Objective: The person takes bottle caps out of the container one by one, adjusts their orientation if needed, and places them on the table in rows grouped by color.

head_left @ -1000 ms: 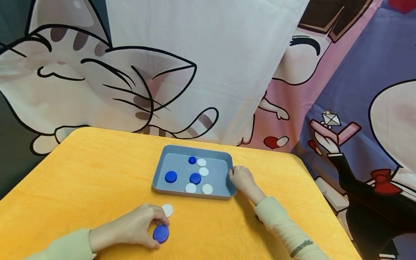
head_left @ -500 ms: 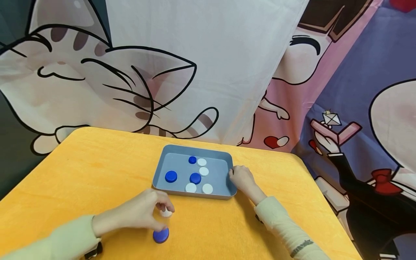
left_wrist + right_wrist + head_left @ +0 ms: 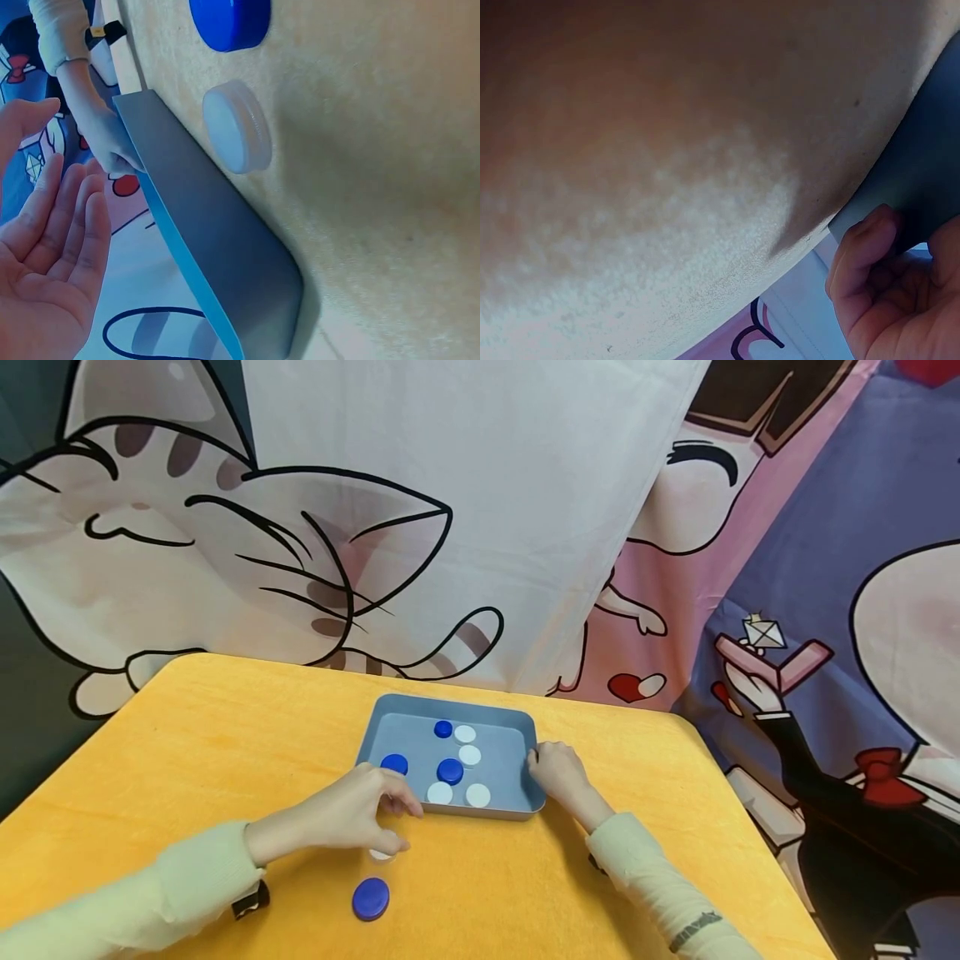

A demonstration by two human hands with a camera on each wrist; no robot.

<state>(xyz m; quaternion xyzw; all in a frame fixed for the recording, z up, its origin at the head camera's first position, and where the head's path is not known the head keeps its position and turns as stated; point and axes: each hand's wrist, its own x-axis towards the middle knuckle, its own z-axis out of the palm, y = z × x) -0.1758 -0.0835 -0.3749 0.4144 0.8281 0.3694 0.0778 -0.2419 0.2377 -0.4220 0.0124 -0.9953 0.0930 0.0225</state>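
Observation:
My left hand (image 3: 352, 810) hovers over the table just in front of the tray, fingers spread apart from the thumb, holding nothing. Below it, partly covered in the head view, a white bottle cap (image 3: 234, 127) lies on the table. A larger blue bottle cap (image 3: 371, 899) lies nearer to me. The blue-grey tray (image 3: 480, 813) stands beyond, with several blue and white caps flat inside. At the tray's right end, my right hand (image 3: 557, 771) grips the rim; the right wrist view shows curled fingers (image 3: 866, 244) against the tray wall.
A yellow cloth (image 3: 225, 727) covers the table. Behind it hangs a printed curtain (image 3: 525, 510) with cartoon figures. The tray's front wall (image 3: 217, 225) rises between the loose caps and those inside.
My left hand has left the blue cap and moved forward and right, over the white cap to the tray's front edge. The blue cap stays on the table. My right hand keeps its place.

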